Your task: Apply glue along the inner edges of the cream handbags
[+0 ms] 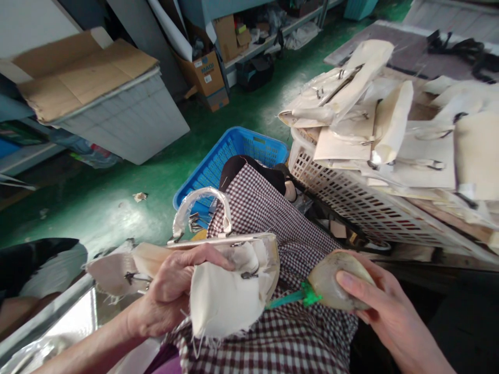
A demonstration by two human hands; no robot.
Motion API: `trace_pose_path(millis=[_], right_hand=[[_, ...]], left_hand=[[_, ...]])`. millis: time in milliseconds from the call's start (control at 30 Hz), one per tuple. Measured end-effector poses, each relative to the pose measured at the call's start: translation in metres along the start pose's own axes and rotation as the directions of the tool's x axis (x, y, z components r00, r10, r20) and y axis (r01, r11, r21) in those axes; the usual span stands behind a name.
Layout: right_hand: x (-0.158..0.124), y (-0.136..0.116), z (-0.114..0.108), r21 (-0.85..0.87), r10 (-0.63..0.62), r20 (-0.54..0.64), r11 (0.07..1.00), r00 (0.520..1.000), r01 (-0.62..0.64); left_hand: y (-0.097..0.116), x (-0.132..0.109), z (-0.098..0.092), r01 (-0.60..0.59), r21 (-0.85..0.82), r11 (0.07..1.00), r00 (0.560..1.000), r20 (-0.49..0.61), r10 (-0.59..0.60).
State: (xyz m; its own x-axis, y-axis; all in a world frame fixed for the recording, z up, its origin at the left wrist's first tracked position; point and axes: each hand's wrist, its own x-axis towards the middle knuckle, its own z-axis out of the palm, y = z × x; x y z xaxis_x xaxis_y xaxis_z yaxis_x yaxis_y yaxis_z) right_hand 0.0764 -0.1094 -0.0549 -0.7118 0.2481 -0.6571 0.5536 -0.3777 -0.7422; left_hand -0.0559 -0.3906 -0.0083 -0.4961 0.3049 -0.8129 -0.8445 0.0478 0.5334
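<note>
My left hand (175, 285) is closed on an off-white handbag (230, 301) that rests over my lap. Frayed threads hang from the bag's lower edge, and a zipper end shows on its upper part. A wrapped, curved handle (202, 195) rises from the far side of the bag. In my right hand (378, 296) is a pale, translucent squeeze bottle (331, 278), tilted with my thumb on top. Its thin green nozzle (286, 299) points left to the bag's right side; whether the tip touches is unclear.
A white slotted crate (343, 192) at right bears a heap of cream bag pieces (424, 150). Beyond my knees stands a blue basket (210, 166). At left is a large pale box with cardboard (89, 78) on top. More bag pieces (113, 272) lie beside my left hand.
</note>
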Motion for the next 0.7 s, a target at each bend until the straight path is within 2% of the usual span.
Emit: trace_pose_path(millis=[100, 300, 500, 600, 700], right_hand=[[0.005, 0.001, -0.002, -0.064, -0.015, -0.039, 0.998, 0.999, 0.013], [0.017, 0.003, -0.009, -0.095, -0.051, -0.138, 0.995, 0.989, 0.037], [0.018, 0.006, -0.019, -0.159, -0.14, -0.16, 0.981, 0.977, 0.115], [0.01, 0.006, -0.014, -0.132, -0.132, -0.137, 0.985, 0.982, 0.114], [0.008, 0.01, -0.014, -0.118, -0.114, -0.097, 0.988, 0.989, 0.103]], left_hand=[[0.0, -0.001, -0.001, -0.093, 0.091, 0.992, 0.996, 0.02, 0.091], [-0.002, -0.001, -0.005, -0.142, 0.135, 0.981, 0.989, 0.062, 0.135], [-0.002, 0.002, -0.003, -0.051, 0.063, 0.997, 0.999, 0.018, 0.05], [-0.002, 0.002, -0.002, 0.0, 0.053, 0.999, 1.0, -0.012, 0.001], [-0.001, 0.001, -0.002, -0.024, 0.103, 0.994, 1.0, -0.01, 0.025]])
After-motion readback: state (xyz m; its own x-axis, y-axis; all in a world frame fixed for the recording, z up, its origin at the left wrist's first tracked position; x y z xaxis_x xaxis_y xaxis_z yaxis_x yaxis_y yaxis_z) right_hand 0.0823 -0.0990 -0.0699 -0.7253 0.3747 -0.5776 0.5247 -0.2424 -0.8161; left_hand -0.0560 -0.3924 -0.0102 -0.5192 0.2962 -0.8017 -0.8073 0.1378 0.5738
